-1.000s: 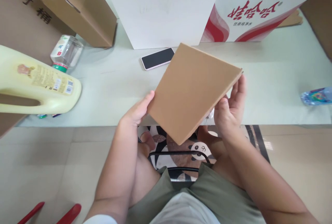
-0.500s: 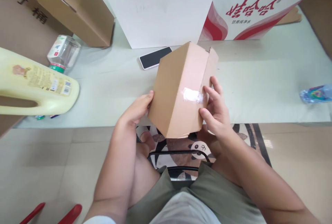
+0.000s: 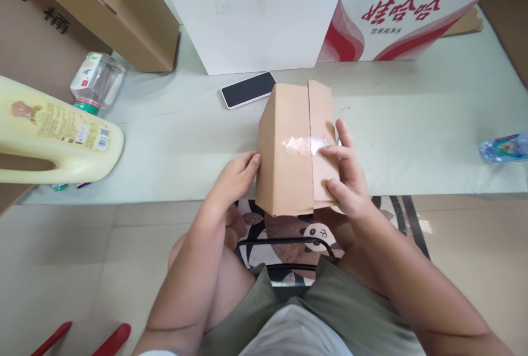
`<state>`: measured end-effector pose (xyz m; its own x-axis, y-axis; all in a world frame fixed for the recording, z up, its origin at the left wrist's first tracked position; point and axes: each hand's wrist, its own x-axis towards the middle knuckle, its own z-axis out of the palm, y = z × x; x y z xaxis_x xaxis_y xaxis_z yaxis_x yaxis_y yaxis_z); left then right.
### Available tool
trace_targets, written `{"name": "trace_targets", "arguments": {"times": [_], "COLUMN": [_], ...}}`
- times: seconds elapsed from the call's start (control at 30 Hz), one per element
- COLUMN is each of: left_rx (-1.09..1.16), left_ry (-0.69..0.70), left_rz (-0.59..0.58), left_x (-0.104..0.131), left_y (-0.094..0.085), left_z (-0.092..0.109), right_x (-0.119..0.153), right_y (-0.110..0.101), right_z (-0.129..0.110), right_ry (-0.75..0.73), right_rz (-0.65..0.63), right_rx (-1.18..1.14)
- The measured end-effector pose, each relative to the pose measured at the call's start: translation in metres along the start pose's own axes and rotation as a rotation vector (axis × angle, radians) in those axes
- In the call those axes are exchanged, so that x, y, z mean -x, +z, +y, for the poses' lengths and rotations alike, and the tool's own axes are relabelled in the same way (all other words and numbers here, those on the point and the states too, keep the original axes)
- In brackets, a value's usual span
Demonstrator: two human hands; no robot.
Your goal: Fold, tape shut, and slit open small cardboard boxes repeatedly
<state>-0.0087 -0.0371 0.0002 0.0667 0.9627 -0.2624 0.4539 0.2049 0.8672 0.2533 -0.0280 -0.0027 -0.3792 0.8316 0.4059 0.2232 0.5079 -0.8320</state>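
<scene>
A small brown cardboard box is between my two hands at the table's front edge, its taped side turned up towards me. A strip of clear tape crosses the seam between two flaps. My left hand grips the box's left side, thumb on top and the other fingers mostly hidden. At the right side, my right hand holds the box with thumb and fingers, one fingertip resting by the tape's end. Just behind the box lies a phone with a dark screen.
White cartons stand at the back of the table. On the left are a large yellow jug, a clear bottle and a brown box. A small water bottle lies at the right edge.
The box has turned and tipped, so its taped side now faces up more squarely and less of its left side shows. My left hand has shifted slightly right with it.
</scene>
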Motion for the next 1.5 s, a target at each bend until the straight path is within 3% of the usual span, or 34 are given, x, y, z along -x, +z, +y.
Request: {"name": "trace_targets", "arguments": {"times": [0.07,0.17,0.23,0.33,0.4,0.53,0.6,0.67,0.77,0.87,0.97,1.03,1.13,1.23,1.37,1.5], "left_rx": [-0.012,0.058,0.01,-0.143,-0.2,-0.213,-0.195,-0.168,-0.128,-0.122,-0.124,-0.125,-0.124,-0.118,-0.18,-0.159], "left_ry": [0.105,0.493,0.748,0.901,0.9,0.872,0.877,0.892,0.894,0.875,0.881,0.884,0.883,0.892,0.888,0.786], "left_rz": [0.199,0.491,0.512,0.38,0.33,0.348,0.368,0.408,0.492,0.536,0.54,0.543,0.552,0.557,0.549,0.555], "left_x": [0.0,0.0,0.002,0.004,0.005,0.004,0.003,0.002,0.001,0.0,-0.001,-0.002,-0.002,-0.001,0.001,0.002], "left_y": [0.0,0.0,0.0,-0.001,-0.002,-0.003,-0.002,0.001,0.007,0.012,0.015,0.016,0.017,0.017,0.018,0.02], "left_z": [-0.003,-0.005,-0.003,0.003,0.004,0.002,0.001,0.001,0.001,0.0,0.0,-0.001,0.0,0.002,0.004,0.005], "right_x": [-0.002,-0.005,-0.007,-0.008,-0.008,-0.007,-0.006,-0.005,-0.005,-0.006,-0.009,-0.012,-0.018,-0.02,-0.021,-0.028], "right_y": [0.001,0.005,0.007,0.009,0.01,0.011,0.008,0.001,-0.015,-0.028,-0.032,-0.031,-0.028,-0.027,-0.024,-0.015], "right_z": [-0.001,-0.001,0.0,0.002,0.001,-0.003,-0.004,-0.003,0.004,0.013,0.016,0.015,0.012,0.014,0.019,0.005], "right_ry": [-0.014,-0.086,-0.125,-0.137,-0.129,-0.141,-0.126,-0.021,0.297,0.611,0.773,0.794,0.808,0.806,0.573,0.409], "right_rz": [-0.046,-0.192,-0.274,-0.301,-0.285,-0.238,-0.145,0.025,0.197,0.073,-0.155,-0.23,-0.181,-0.014,0.214,0.479], "right_rx": [0.008,0.006,-0.01,-0.045,-0.047,0.002,0.068,0.207,0.514,0.76,0.865,0.881,0.745,0.373,-0.124,-0.024]}}
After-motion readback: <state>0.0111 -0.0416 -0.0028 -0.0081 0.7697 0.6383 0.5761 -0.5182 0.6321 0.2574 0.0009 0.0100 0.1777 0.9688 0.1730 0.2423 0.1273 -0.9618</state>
